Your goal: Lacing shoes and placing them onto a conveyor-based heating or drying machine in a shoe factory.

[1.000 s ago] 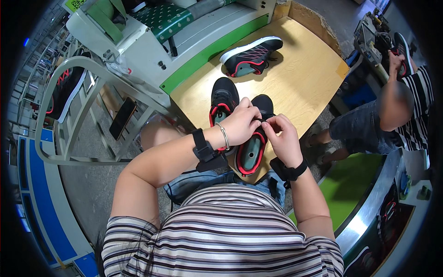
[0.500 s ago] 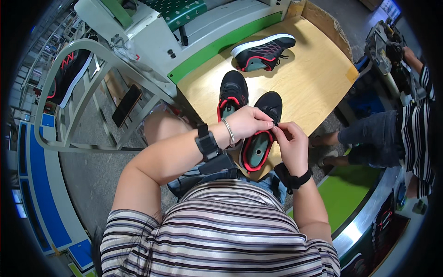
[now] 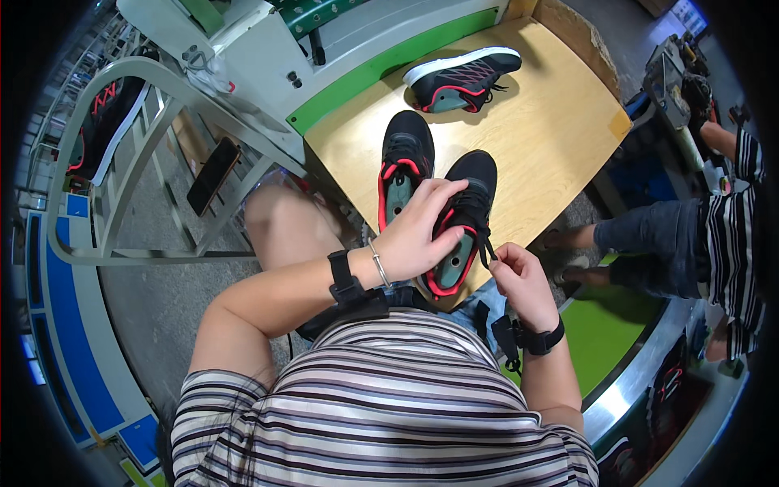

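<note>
Two black sneakers with red trim stand side by side at the near edge of a wooden table (image 3: 552,138). My left hand (image 3: 418,231) lies over the right sneaker (image 3: 466,207), its fingers wrapped across the opening. My right hand (image 3: 519,272) pinches that sneaker's black lace (image 3: 487,243) just beside its right side. The left sneaker (image 3: 402,166) stands untouched next to my left hand. A third sneaker (image 3: 462,77) with a white sole lies on its side at the far end of the table.
A grey-green machine (image 3: 268,57) stands behind the table. A metal rack (image 3: 122,162) at the left holds another sneaker (image 3: 101,122). Another person (image 3: 690,227) in a striped shirt sits at the right by a machine. A green conveyor edge (image 3: 625,357) runs at the lower right.
My left hand has spread flatter over the right sneaker. My right hand has drawn down and to the right, pulling the lace out from the shoe.
</note>
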`<state>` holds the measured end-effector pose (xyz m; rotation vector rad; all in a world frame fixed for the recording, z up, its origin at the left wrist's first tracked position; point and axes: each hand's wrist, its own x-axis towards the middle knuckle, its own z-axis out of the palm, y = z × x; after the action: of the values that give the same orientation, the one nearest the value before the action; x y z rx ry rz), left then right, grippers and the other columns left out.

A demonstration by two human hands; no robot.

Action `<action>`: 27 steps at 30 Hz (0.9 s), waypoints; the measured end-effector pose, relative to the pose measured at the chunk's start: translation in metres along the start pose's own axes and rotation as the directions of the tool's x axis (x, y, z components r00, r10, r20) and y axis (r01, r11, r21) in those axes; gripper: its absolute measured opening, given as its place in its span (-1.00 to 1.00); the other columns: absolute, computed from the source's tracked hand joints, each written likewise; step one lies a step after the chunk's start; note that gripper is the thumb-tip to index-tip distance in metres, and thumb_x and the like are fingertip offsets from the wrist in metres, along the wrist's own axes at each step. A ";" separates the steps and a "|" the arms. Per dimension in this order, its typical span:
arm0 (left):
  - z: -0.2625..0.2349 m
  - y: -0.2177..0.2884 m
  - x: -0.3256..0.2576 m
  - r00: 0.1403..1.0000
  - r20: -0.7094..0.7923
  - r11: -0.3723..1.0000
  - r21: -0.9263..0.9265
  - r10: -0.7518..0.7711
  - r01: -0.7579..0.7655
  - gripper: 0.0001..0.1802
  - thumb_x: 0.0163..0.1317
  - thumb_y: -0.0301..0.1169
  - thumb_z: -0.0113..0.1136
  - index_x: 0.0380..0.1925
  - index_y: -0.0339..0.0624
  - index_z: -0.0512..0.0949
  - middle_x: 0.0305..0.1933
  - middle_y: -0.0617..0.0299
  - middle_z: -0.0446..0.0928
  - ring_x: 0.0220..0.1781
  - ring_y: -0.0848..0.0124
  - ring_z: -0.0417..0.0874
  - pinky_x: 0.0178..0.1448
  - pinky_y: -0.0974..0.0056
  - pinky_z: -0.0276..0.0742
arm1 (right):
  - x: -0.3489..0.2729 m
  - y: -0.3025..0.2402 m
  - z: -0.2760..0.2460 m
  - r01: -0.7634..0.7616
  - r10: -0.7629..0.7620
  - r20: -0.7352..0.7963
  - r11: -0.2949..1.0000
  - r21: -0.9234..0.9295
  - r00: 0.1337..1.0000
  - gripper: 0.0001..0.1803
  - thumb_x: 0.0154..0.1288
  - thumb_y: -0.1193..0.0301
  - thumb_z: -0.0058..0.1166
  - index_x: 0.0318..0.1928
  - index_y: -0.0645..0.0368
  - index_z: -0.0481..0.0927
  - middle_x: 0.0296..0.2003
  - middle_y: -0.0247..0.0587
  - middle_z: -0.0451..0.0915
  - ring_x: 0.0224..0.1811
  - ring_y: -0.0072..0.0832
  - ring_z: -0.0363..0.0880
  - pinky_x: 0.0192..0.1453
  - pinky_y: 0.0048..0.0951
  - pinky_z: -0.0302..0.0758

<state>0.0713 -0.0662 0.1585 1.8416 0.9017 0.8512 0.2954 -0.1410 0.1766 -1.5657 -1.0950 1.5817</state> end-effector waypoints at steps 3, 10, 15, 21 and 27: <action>0.015 0.000 -0.011 0.986 0.122 0.993 0.036 -0.116 0.112 0.05 0.18 -0.29 0.41 0.53 -0.25 -0.05 0.50 -0.39 -0.03 0.59 -0.18 0.09 0.60 0.05 0.13 | 0.002 0.000 -0.008 -0.060 0.059 0.067 0.998 0.008 0.996 -0.85 0.41 0.37 0.15 -0.27 0.17 0.55 -0.55 -0.59 0.42 -0.56 -0.78 0.33 -0.47 -0.67 0.25; 0.035 -0.008 -0.004 0.909 0.114 0.906 -0.103 -0.400 0.411 0.11 0.02 -0.44 0.38 0.54 -0.10 -0.06 0.39 -0.42 0.15 0.50 -0.10 0.24 0.49 0.03 0.28 | 0.006 0.014 -0.026 0.030 0.013 -0.214 0.981 0.194 0.977 -0.74 0.53 0.31 0.10 0.02 0.25 0.60 -0.32 -0.43 0.54 -0.44 -0.71 0.45 -0.35 -0.61 0.42; -0.072 0.038 0.043 0.724 0.344 0.236 -0.788 -0.598 0.569 -0.45 0.09 -0.60 0.27 0.15 -0.18 0.48 -0.14 0.18 0.65 -0.22 0.38 0.72 -0.03 0.26 0.70 | 0.039 0.038 -0.005 0.131 -0.120 -0.123 0.988 0.086 0.985 -0.50 0.48 0.31 0.16 0.32 0.26 0.43 0.04 -0.18 0.53 0.02 -0.47 0.57 0.10 -0.42 0.57; -0.162 0.079 0.128 0.854 -0.442 0.886 -0.462 -0.274 0.045 -0.28 0.08 -0.57 0.27 0.29 -0.29 0.27 0.16 0.00 0.51 0.19 0.15 0.60 0.26 0.14 0.59 | 0.090 0.012 0.104 0.486 -0.484 0.065 0.849 -0.208 0.873 0.33 0.09 0.29 0.52 0.59 0.29 -0.27 0.54 0.29 -0.07 0.63 0.02 -0.10 0.63 -0.08 -0.01; -0.243 0.017 0.251 0.379 -0.885 0.863 -0.049 -0.271 0.503 0.30 0.01 -0.27 0.42 0.59 -0.20 -0.29 0.62 -0.12 -0.04 0.60 -0.13 0.13 0.60 0.04 0.21 | 0.093 0.021 0.123 0.545 -0.567 -0.016 0.799 -0.255 0.823 0.20 0.18 0.49 0.33 0.60 0.26 -0.30 0.51 0.29 0.03 0.58 -0.07 0.08 0.59 -0.24 0.11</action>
<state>-0.0020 0.2401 0.3109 1.1406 2.0882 1.4469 0.1690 -0.0818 0.1090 -1.2701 -1.5671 0.9937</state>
